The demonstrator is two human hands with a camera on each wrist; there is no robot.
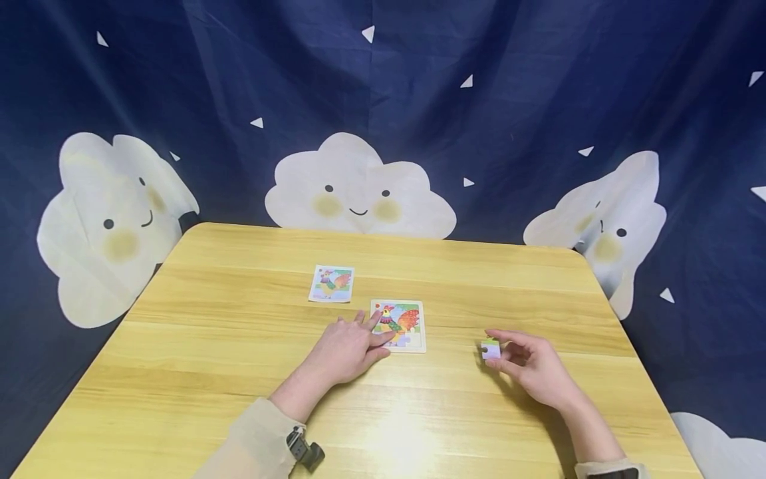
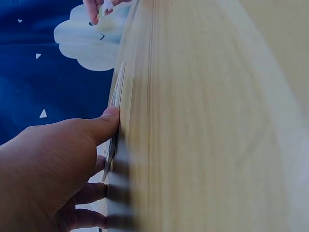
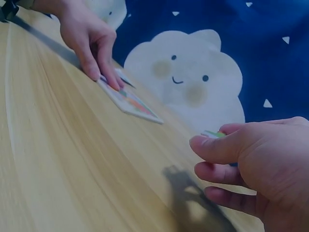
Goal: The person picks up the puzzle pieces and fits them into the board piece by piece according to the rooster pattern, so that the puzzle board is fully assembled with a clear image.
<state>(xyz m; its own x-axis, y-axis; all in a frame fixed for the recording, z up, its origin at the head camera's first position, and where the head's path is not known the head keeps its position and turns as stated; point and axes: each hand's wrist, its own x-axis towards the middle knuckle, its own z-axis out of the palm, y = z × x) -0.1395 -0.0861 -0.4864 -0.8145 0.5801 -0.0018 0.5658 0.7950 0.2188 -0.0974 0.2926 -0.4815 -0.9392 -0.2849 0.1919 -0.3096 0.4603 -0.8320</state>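
A square jigsaw puzzle (image 1: 409,319) with a rooster picture lies in a pale frame on the table. Over its left part rests my left hand (image 1: 347,346), fingers spread and fairly straight, with the thumb at the near edge; they hide that side of the picture. A pale patch shows at the puzzle's lower right. To the right, above the table, my right hand (image 1: 532,362) pinches a puzzle piece (image 1: 491,349), lilac with a green top, between thumb and fingertips. In the right wrist view the thumb covers most of the piece (image 3: 212,134).
A rooster picture card (image 1: 331,284) lies behind and to the left of the puzzle. The light wooden table (image 1: 209,319) has rounded far corners. Behind it hangs a dark blue curtain (image 1: 419,80) with white clouds and triangles.
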